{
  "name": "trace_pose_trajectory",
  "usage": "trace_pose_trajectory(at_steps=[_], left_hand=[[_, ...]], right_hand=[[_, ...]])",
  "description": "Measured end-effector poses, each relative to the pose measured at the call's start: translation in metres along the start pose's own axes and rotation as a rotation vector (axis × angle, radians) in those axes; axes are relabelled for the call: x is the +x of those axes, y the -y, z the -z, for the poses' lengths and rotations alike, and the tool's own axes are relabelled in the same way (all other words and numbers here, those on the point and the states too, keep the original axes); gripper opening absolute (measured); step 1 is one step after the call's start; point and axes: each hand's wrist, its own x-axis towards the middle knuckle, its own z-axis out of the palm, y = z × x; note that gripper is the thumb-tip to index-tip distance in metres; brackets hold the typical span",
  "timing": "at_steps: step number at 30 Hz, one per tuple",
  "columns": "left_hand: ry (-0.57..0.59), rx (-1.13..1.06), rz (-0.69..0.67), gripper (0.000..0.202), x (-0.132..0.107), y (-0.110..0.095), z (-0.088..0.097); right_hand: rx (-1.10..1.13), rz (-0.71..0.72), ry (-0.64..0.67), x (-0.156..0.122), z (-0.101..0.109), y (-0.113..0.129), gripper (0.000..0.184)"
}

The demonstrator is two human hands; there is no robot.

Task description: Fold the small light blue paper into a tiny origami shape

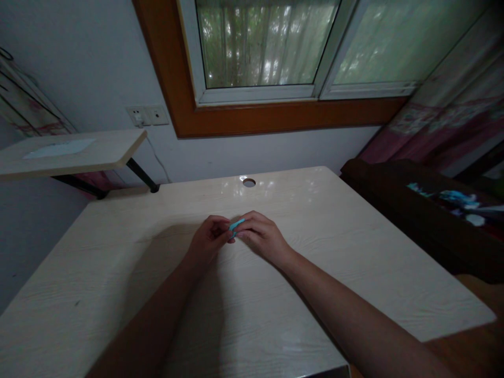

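Between my two hands is a small, thin turquoise piece (237, 224), perhaps paper or plastic; its exact kind is too small to make out. My left hand (210, 235) pinches its left end between thumb and fingers. From the other side, my right hand (262, 235) grips it with thumb and fingertips, and part of the piece shows above those fingers. Both hands are close together, low over the pale wood-grain desk (334, 262). The fingertips hide much of the piece.
A raised shelf (114, 144) on black legs stands at the back left, with a pale sheet (59, 148) on it. A round cable hole (249, 182) lies near the desk's back edge. A dark object (328, 373) shows at the front edge. Dark furniture (394, 210) stands at right.
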Motion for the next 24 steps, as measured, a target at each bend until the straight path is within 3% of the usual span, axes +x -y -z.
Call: trace_pose_trajectory(at_steps=[13, 24], left_hand=[[0.019, 0.093, -0.048, 0.028, -0.002, 0.008, 0.002], [-0.017, 0.215, -0.089, 0.027, -0.004, 0.016, 0.005]], right_hand=[[0.032, -0.076, 0.012, 0.001, 0.001, -0.001, 0.007], [0.272, -0.268, 0.082, -0.004, -0.008, -0.003, 0.015]])
